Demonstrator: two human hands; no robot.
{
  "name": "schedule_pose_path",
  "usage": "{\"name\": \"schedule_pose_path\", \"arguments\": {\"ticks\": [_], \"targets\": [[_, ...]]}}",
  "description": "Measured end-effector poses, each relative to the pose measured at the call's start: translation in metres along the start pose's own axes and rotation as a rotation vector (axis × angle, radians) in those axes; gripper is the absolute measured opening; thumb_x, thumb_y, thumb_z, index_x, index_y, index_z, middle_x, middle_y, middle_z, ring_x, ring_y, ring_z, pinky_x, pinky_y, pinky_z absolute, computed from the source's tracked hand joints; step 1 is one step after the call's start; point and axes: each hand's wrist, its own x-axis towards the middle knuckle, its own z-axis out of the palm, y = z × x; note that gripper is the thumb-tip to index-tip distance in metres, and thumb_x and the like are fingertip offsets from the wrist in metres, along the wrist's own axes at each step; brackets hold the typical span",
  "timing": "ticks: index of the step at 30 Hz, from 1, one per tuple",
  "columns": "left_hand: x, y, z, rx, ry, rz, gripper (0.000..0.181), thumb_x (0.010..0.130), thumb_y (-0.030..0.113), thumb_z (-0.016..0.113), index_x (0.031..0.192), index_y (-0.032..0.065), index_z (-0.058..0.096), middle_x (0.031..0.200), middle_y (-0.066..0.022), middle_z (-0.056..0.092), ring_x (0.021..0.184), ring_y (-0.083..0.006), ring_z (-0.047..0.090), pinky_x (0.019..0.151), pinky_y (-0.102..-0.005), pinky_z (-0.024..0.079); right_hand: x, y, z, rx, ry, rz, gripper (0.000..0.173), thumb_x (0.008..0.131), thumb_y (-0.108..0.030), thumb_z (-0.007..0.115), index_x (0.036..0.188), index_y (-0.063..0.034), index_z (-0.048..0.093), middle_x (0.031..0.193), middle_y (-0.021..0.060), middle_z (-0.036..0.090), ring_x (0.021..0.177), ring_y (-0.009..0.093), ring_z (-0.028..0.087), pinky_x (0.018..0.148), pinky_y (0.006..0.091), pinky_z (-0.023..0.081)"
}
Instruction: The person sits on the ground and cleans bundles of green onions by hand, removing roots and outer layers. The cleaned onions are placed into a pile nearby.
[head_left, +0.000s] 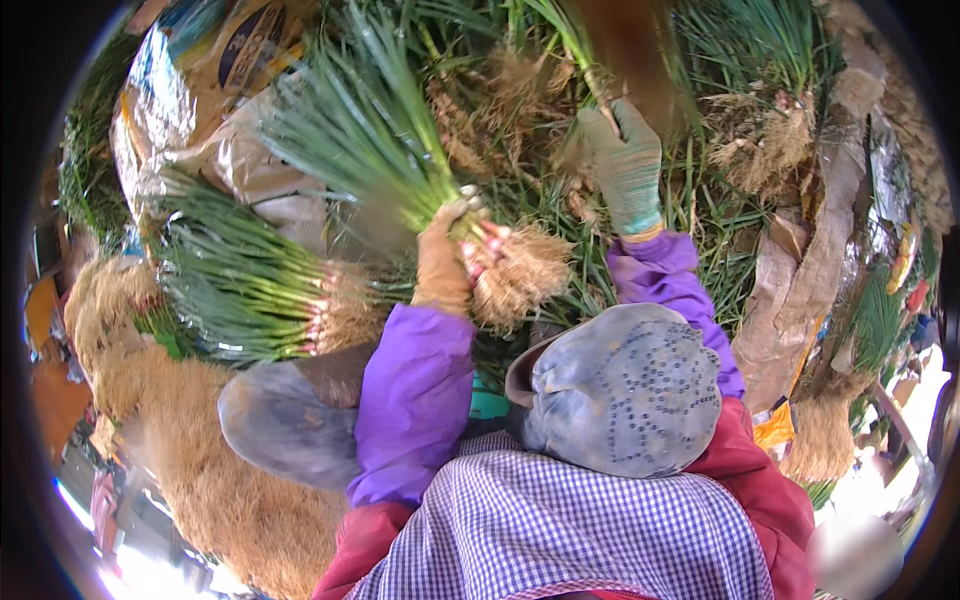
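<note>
My left hand (441, 262), in a tan glove, grips a thick bunch of spring onions (397, 150). Its green leaves point up and to the left, and its pink bulbs and pale roots hang out to the right. My right hand (626, 165) wears a green knit glove and holds a single spring onion stalk (592, 71) near its lower end. Beneath both hands spreads a heap of loose spring onions (517, 135) with leaves and roots. A laid-out bundle of spring onions (255, 277) rests left of my left hand, roots towards me.
A large mass of stacked roots (210, 457) lies at lower left. Printed plastic sacks (232, 112) are at upper left, and a brown woven sack (795, 285) is at right. Another rooted bunch (772, 127) stands at upper right. My knees (622, 390) are close below my hands.
</note>
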Motion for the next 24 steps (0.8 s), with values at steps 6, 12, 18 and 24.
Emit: {"name": "schedule_pose_path", "arguments": {"ticks": [6, 12, 18, 24], "targets": [[0.011, 0.034, -0.023, -0.334, -0.453, 0.187, 0.044, 0.081, 0.014, 0.07, 0.117, -0.0021, 0.05, 0.09, -0.008, 0.062, 0.08, -0.0202, 0.063, 0.068, -0.0347, 0.061, 0.089, 0.018, -0.195, -0.914, 0.347, -0.149, 0.025, 0.097, -0.034, 0.051, 0.092, -0.012, 0.06, 0.078, 0.0038, 0.063, 0.067, 0.019, 0.062, 0.059, 0.0344, 0.049], [0.02, 0.021, -0.023, -0.338, -0.319, 0.045, 0.04, 0.085, 0.011, 0.063, 0.12, -0.001, 0.047, 0.085, -0.0051, 0.055, 0.079, -0.0173, 0.057, 0.066, -0.0391, 0.057, 0.167, 0.096, -0.271, -1.682, 0.275, 0.371, 0.026, 0.097, -0.036, 0.051, 0.104, -0.0153, 0.065, 0.096, 0.0063, 0.066, 0.087, 0.019, 0.066, 0.072, 0.0354, 0.053], [0.027, -0.007, -0.033, -0.309, -0.377, -0.163, 0.057, 0.088, 0.009, 0.062, 0.138, -0.0014, 0.038, 0.087, -0.0003, 0.057, 0.079, -0.0141, 0.056, 0.074, -0.0332, 0.051, 0.104, 0.082, -0.033, -1.027, -0.442, 0.065, 0.054, 0.087, -0.04, 0.058, 0.132, -0.0108, 0.051, 0.13, 0.0125, 0.057, 0.112, 0.029, 0.059, 0.098, 0.0375, 0.045], [0.013, 0.0, -0.021, -0.068, -0.256, -0.013, 0.046, 0.082, 0.011, 0.063, 0.123, -0.0007, 0.047, 0.109, -0.0105, 0.062, 0.08, -0.0175, 0.065, 0.066, -0.0323, 0.061, 0.089, 0.052, -0.012, -0.214, -0.503, 0.439, 0.036, 0.085, -0.039, 0.065, 0.101, -0.0068, 0.068, 0.095, 0.0109, 0.068, 0.082, 0.022, 0.063, 0.077, 0.0329, 0.05]]}}
